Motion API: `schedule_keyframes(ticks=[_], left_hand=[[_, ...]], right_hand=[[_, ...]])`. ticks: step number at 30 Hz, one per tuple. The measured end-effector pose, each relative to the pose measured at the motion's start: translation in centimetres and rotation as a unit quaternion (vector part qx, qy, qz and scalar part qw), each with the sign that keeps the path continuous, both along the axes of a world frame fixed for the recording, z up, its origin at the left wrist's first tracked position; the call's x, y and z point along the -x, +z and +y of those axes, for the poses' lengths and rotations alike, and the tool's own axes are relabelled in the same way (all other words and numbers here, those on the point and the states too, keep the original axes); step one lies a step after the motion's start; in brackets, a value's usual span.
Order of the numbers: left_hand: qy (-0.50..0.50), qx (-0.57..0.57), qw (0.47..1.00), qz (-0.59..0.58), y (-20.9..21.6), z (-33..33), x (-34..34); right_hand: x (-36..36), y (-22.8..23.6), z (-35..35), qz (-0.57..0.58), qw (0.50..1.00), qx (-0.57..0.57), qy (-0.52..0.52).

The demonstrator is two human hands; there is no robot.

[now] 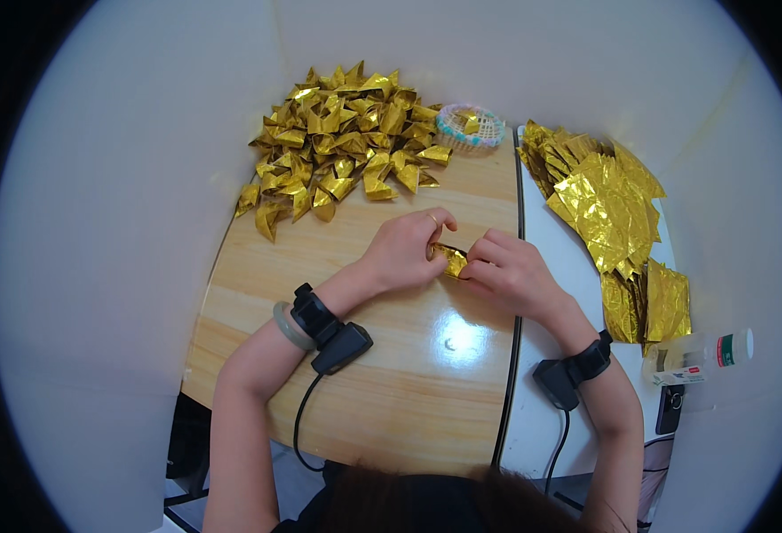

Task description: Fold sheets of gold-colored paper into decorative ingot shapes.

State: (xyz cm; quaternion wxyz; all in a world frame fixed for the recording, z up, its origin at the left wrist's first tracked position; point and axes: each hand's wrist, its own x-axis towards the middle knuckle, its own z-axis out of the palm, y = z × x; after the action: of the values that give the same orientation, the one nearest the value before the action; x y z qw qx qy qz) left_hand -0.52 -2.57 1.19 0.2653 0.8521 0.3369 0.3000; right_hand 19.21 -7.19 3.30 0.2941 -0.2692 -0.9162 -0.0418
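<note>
A small piece of folded gold foil paper (452, 258) is held between my two hands above the wooden table. My left hand (406, 248) pinches its left end, with the index finger raised and bent. On the other end, the fingers of my right hand (509, 273) are closed. Beyond my hands, a heap of folded gold paper pieces (346, 133) with pointed ends lies at the far left of the table. Flat gold foil sheets (599, 204) are stacked in an overlapping pile on the right.
A small woven basket (471, 127) with a gold piece inside stands beside the heap. The wooden table (364, 373) meets a white surface (551, 417) at a dark edge. A clear plastic bottle (702, 353) lies at the right. Cables hang from both wrist devices (342, 346).
</note>
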Motion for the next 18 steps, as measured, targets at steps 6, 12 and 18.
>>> schedule_keyframes(ticks=[6, 12, 18], left_hand=[[0.017, -0.107, 0.994, -0.032, -0.83, -0.10, -0.60], [0.020, -0.073, 0.996, -0.050, -0.81, -0.25, -0.48], [0.003, 0.021, 0.997, -0.072, -0.81, 0.66, 0.12]], right_hand=[[0.16, -0.60, -0.04, -0.005, 0.999, -0.028, -0.018], [-0.03, -0.89, 0.18, 0.020, 0.999, -0.010, -0.029], [-0.28, -0.57, -0.01, 0.027, 0.999, 0.018, -0.027]])
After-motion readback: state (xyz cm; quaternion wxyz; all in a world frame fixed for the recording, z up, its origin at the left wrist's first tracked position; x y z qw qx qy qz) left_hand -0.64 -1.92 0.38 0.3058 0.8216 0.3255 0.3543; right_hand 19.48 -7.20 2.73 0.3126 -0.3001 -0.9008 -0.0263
